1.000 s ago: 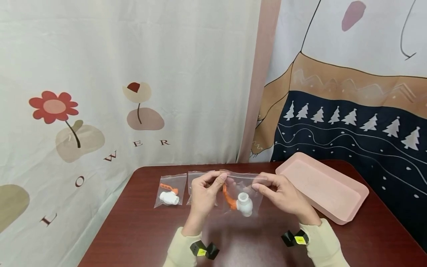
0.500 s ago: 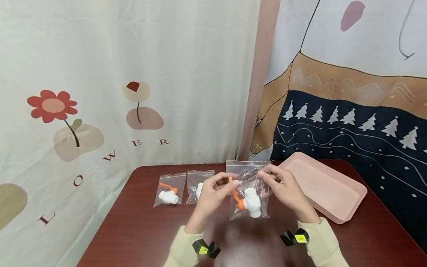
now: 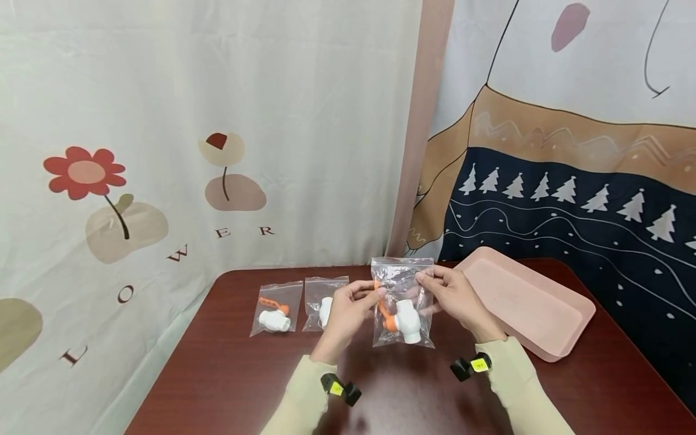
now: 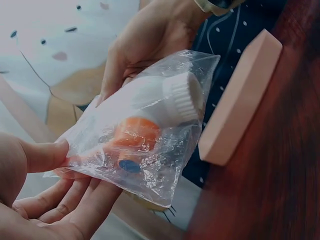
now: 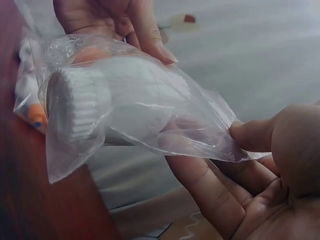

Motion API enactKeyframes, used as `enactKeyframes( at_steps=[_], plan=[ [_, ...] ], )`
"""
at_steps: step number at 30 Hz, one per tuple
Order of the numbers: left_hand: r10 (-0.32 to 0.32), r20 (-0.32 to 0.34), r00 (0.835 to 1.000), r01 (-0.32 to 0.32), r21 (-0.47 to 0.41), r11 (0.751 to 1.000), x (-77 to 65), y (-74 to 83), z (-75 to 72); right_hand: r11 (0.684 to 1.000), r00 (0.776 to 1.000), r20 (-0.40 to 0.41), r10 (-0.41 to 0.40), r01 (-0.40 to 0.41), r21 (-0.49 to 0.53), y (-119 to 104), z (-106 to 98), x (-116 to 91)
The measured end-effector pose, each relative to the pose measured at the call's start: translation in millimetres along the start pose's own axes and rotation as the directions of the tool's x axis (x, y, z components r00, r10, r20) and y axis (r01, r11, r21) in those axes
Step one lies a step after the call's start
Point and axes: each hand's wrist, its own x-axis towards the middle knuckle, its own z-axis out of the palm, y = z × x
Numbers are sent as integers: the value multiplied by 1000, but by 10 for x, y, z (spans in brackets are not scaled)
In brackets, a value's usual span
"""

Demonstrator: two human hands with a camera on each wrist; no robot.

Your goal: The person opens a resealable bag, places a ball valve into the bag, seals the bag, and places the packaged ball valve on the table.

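Note:
Both hands hold up a clear zip-lock bag [image 3: 399, 278] over the table. Inside it is a white plastic ball valve [image 3: 409, 320] with an orange lever handle [image 3: 388, 320]. My left hand [image 3: 348, 311] pinches the bag's left side, its thumb near the tip of the orange handle. On the opposite side my right hand [image 3: 457, 296] pinches the film between thumb and fingers. The bag's zip strip stands above both hands. In the right wrist view, the valve's ribbed end [image 5: 82, 102] points away from the right hand [image 5: 240, 190].
Two more zip-lock bags lie on the dark red table [image 3: 217, 374] to the left. The outer bag [image 3: 293, 293] contains a white valve with an orange handle; the nearer bag [image 3: 335, 287] is partly behind my left hand. A pink tray [image 3: 533, 305] lies at right, and curtains hang behind.
Both hands have shifted from the bag's top edge down to its sides, and the bag now hangs upright facing me. The left hand moved right, uncovering more of the second bag.

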Motion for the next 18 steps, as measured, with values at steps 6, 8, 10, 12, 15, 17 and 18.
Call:
enactKeyframes(
  at_steps=[6, 8, 10, 12, 15, 17, 18],
  plan=[
    [-34, -28, 999, 35, 31, 999, 212, -161, -19, 998, 998, 1, 64, -64, 4, 184, 8, 282],
    [-59, -41, 997, 61, 47, 997, 291, -211, -21, 995, 995, 1, 97, -97, 8, 260, 17, 383],
    [-88, -48, 995, 91, 54, 994, 364, -254, -22, 992, 992, 8, 126, -126, 21, 344, 25, 481],
    [-118, -48, 992, 121, 57, 991, 433, -298, -27, 987, 987, 25, 156, -157, 42, 431, 29, 571],
    [-159, -42, 986, 162, 77, 984, 503, -349, -34, 976, 978, 51, 201, -204, 70, 550, 35, 673],
    [-178, -48, 983, 183, 121, 976, 533, -391, -38, 969, 971, 63, 231, -235, 73, 619, 42, 724],
    [-190, -52, 980, 195, 143, 970, 543, -409, -39, 966, 967, 67, 245, -250, 72, 647, 48, 740]
  ],
)
